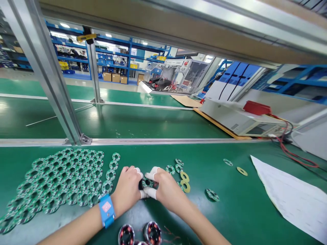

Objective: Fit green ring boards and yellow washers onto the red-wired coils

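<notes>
My left hand (129,183) and my right hand (163,185) meet at the middle of the green bench, with white covers on some fingertips. Between them they grip a ring-shaped circuit board (147,182), which seems to sit on a dark round part mostly hidden by my fingers. A blue wrist strap (106,210) is on my left wrist. Left of my hands lies a large array of ring circuit boards (61,180), with a separate column of them (110,175) nearer. Just right of my right hand are a few more green rings (178,168) and yellow rings (185,177).
Round motor stators with copper windings (152,233) stand at the front edge. To the right lie a ring board (212,195), a yellow ring (242,171) and a paper sheet (293,197). A metal post (51,75) rises at left; a grey instrument (245,119) stands behind.
</notes>
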Available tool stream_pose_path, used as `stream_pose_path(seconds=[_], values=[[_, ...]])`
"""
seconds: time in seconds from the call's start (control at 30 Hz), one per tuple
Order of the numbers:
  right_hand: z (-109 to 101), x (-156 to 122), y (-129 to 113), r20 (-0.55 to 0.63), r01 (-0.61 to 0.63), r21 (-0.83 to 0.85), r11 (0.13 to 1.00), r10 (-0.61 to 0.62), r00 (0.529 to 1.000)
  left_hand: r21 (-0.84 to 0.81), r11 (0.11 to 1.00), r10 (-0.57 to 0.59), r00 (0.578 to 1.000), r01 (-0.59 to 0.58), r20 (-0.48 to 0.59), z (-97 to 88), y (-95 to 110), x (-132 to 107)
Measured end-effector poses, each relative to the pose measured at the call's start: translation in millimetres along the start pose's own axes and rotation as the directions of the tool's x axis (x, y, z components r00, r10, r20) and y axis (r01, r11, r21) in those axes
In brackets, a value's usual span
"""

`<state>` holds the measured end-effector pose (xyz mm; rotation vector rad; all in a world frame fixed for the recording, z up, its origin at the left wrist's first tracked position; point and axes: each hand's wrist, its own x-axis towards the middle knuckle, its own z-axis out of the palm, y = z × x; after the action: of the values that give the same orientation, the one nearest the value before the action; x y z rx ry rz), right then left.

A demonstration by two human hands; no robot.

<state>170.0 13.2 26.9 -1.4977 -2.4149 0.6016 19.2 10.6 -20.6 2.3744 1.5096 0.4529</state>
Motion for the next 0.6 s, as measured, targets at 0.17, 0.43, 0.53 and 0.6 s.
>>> stream_pose_path(seconds=[0.17, 0.43, 0.53, 0.6], values=[[6.2, -3.7, 2.7, -0.040, -0.026, 0.060, 0.998, 0.028, 0.999, 0.029, 1.000, -0.004, 1.000, 0.005, -0.018, 2.4, 0.5, 1.0], [6.0, -5.1, 26.3, -0.099, -0.076, 0.421, 0.904, 0.128, 0.987, 0.019, 1.000, -0.001, 1.000, 0.001, -0.032, -4.1, 3.5, 2.2], [9.0, -2.8, 29.2, -0.185, -0.104, 0.370, 0.923, 0.183, 0.966, 0.036, 0.999, -0.003, 1.000, 0.004, -0.016, -6.2, 5.1, 0.9], [11.2, -2.2, 27.8, -0.193, -0.106, 0.334, 0.937, 0.178, 0.965, 0.034, 0.999, -0.007, 1.000, 0.007, -0.015, -8.4, 7.0, -0.5]])
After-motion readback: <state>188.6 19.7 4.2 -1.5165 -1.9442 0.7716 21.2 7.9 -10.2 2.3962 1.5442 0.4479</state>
